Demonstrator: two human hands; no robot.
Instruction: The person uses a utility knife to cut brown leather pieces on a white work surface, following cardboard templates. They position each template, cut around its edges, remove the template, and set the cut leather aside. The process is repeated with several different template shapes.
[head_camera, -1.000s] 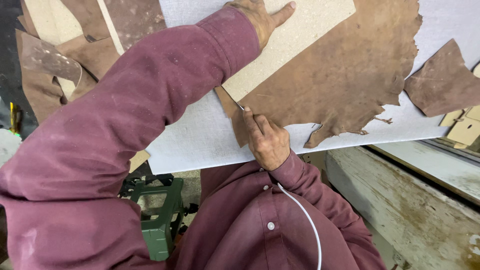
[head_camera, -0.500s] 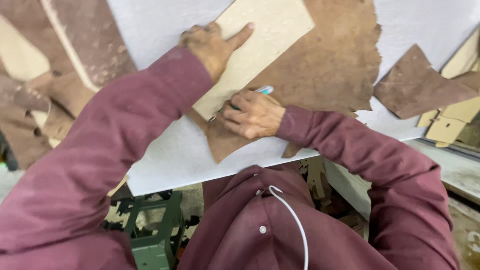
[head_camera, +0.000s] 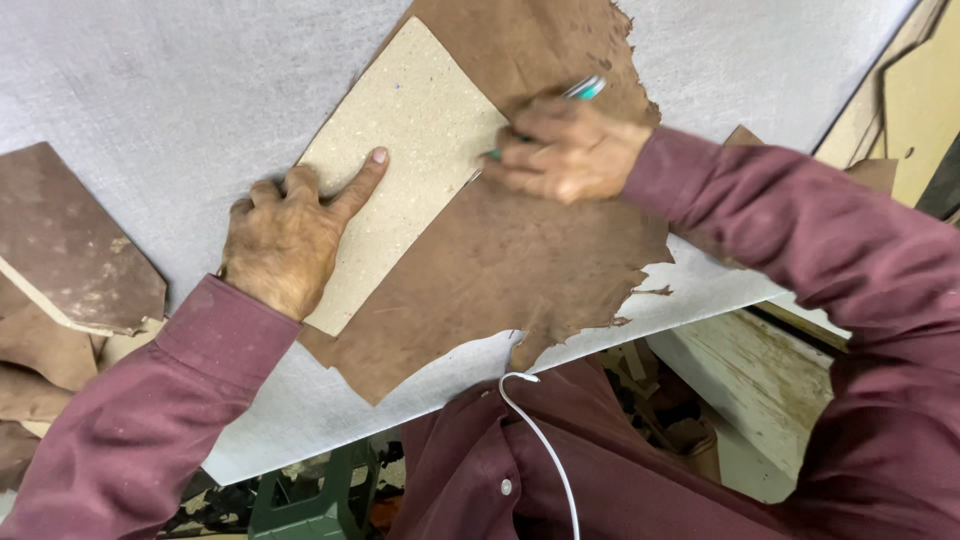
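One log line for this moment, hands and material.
left hand: pressing cardboard template | right hand: pen at template edge | under: brown leather

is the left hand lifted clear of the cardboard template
No, the left hand presses flat on the cardboard template, its forefinger stretched across it.

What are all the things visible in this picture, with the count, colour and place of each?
table top: one, grey, fills the upper part of the view.
leather sheet: one, brown, ragged edges, flat on the table top in the middle.
cardboard piece: one, tan, lies on the leather sheet.
pen: one, green and white, in the right hand at the cardboard's edge.
leather scraps: several, brown, at the left edge.
boards: a few, tan, top right corner.
stool: one, green, below the table.
cord: one, white, over the shirt.
left hand: presses the cardboard piece, forefinger out.
right hand: grips the pen.
sleeves: two, maroon.
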